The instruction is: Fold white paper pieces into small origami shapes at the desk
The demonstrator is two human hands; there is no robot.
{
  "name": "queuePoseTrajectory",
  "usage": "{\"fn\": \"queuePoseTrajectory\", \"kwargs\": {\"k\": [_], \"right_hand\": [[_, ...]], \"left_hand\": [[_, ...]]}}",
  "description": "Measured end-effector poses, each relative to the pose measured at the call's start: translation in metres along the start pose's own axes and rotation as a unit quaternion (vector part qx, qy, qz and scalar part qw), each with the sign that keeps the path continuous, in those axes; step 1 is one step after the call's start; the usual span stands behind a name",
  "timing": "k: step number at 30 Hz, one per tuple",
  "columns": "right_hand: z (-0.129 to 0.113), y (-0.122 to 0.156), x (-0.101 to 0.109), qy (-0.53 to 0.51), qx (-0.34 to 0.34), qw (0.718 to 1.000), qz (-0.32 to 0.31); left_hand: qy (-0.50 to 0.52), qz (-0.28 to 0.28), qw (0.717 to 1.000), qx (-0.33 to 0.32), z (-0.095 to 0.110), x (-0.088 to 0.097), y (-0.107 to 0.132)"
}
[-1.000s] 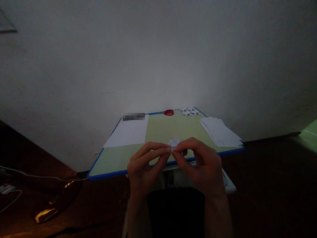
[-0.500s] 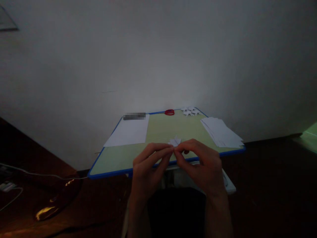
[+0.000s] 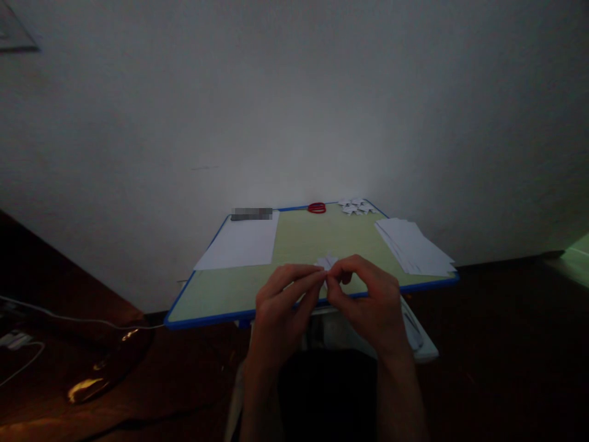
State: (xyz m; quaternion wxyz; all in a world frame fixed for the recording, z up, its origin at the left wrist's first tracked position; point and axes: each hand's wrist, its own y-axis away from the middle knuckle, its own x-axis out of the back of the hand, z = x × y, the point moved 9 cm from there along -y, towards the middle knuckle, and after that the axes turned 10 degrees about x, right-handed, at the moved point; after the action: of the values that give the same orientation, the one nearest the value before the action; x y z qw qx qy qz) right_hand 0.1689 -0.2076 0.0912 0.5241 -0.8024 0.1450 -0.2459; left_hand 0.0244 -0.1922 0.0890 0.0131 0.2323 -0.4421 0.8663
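Note:
Over the table's front edge, my left hand [image 3: 291,301] and my right hand [image 3: 365,294] meet fingertip to fingertip. Both are closed in a pinch on a small folded white paper [image 3: 327,263], whose pointed corners stick up beyond the fingers. The fingers cover its lower part, so its full shape is hidden. At the back right of the table lies a group of folded white paper pieces [image 3: 356,207] with pointed tips. Left of them are scissors with red handles [image 3: 316,208].
The pale green table [image 3: 304,236] has a blue rim and stands against a wall. White sheets [image 3: 242,242] lie at its left, under a dark blurred-out object [image 3: 251,214]. A fanned stack of white paper [image 3: 411,245] lies at the right. A white cable [image 3: 83,320] hangs at the left.
My hands stay pinched on the folded paper and have drawn slightly closer together, the right one shifting a little left. The view has shifted slightly. Nothing on the table has moved.

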Motion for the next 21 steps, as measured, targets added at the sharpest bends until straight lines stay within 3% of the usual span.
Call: {"fn": "queuePoseTrajectory", "kwargs": {"k": [7,12,14,18,21], "right_hand": [[0.021,0.005,-0.008,-0.065,-0.067,0.996,0.009],[0.043,0.011,-0.013,-0.082,-0.135,0.987,0.02],[0.058,0.016,-0.012,-0.069,-0.161,0.984,0.025],[0.092,0.029,-0.013,-0.013,-0.178,0.984,-0.004],[0.108,0.036,-0.018,0.046,-0.148,0.987,-0.051]], "left_hand": [[-0.002,0.011,1.0,0.014,-0.006,-0.005,-0.004],[0.044,0.061,0.995,0.069,-0.018,0.005,-0.01],[0.04,0.078,0.991,0.102,-0.03,0.007,-0.01],[0.03,0.057,0.986,0.153,-0.057,-0.004,-0.007],[0.0,0.031,0.981,0.194,-0.078,-0.018,-0.003]]}}
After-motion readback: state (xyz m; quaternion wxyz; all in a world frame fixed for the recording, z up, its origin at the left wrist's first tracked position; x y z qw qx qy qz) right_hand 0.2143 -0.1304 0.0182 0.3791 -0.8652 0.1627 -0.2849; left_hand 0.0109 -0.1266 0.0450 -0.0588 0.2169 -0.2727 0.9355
